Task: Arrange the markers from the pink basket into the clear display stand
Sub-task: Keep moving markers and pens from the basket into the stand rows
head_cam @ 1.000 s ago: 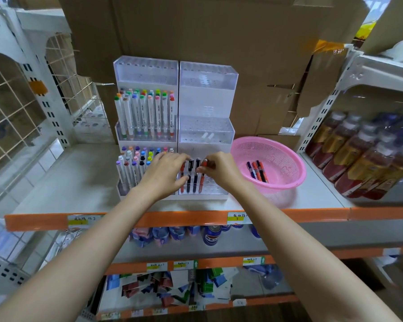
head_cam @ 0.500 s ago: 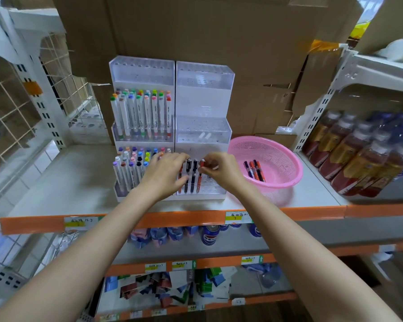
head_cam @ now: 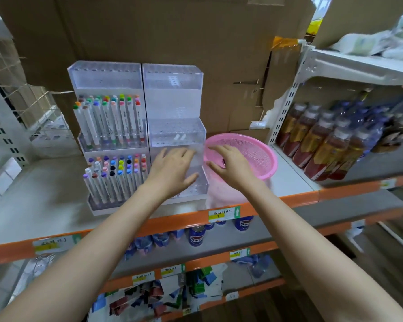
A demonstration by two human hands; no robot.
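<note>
A: Widest view first: a grey shelf point(head_cam: 44, 194) with an orange lip. Cardboard boxes point(head_cam: 172, 31) form a wall behind it, so the stock sits forward, within reach.

B: Bottles point(head_cam: 323, 145) are packed on the next bay to the right, well apart from the action.

A: Centre stage is the clear display stand point(head_cam: 172, 89). It has three stepped tiers, each higher than the one in front, so caps would show. The upper tiers look bare of pens, apart from two small white bits on the middle one.

B: Touching its left side is a second stand point(head_cam: 107, 73) of the same build, full of coloured markers point(head_cam: 116, 117) standing cap-up. That's the pattern to copy, I'd say.

A: The pink basket point(head_cam: 254, 149) sits just beside the clear stand's right side. That makes a short trip from supply to slot.

B: Hands now. The left hand point(head_cam: 172, 168) hangs palm-down over the front tier, fingers straight and fanned, gripping nothing I can see.

A: Perhaps it's steadying the stand. The right hand point(head_cam: 233, 166) is over the basket's near rim, fingers loosely spread, nothing pinched.

B: And the markers to be moved?

A: Under that palm, if any are left. The right hand hides the basket floor and the left hides the front tier, so I can't tell the count.
</note>
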